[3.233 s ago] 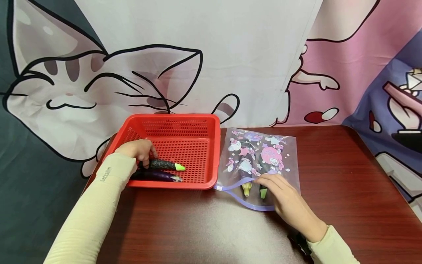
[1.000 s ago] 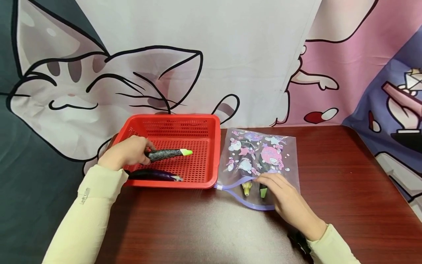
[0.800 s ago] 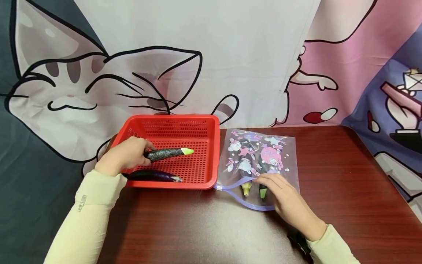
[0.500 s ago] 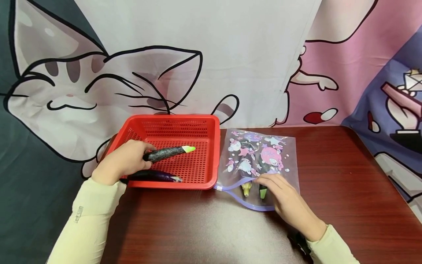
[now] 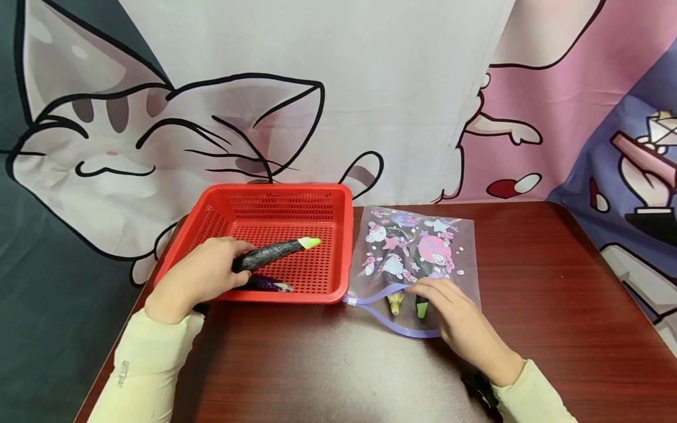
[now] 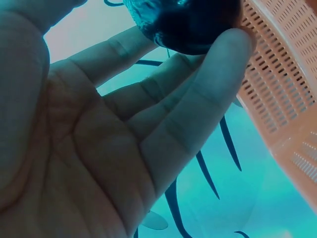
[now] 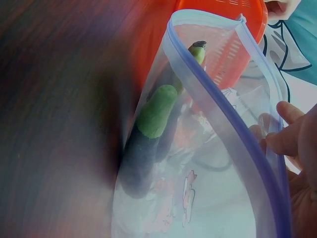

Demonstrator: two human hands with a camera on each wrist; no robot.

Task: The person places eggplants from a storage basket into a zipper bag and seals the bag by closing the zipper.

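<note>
My left hand (image 5: pixel 198 273) grips the back end of a dark speckled zucchini (image 5: pixel 272 254) with a lime-green tip pointing right, above the red basket (image 5: pixel 346 247). In the left wrist view the fingers (image 6: pixel 213 79) curl at its dark rounded end. A purple eggplant (image 5: pixel 267 284) lies low in the basket, partly hidden behind that hand. My right hand (image 5: pixel 465 323) pinches the upper edge of a clear zip bag (image 5: pixel 365 235), its mouth spread apart. Inside lie a zucchini with a green end (image 7: pixel 157 111) and a vegetable with a yellowish stem (image 7: pixel 198 52).
Basket and bag stand side by side on the dark red wooden table (image 5: pixel 296 364). A purple zip strip with a white slider (image 5: pixel 351 301) edges the bag's mouth. Behind the table hangs a cartoon-print cloth (image 5: pixel 402 88).
The left hand has raised the zucchini from beside the eggplant, and its green tip has swung up and right. Lately that hand has come slightly nearer the front. The right hand stays at the bag.
</note>
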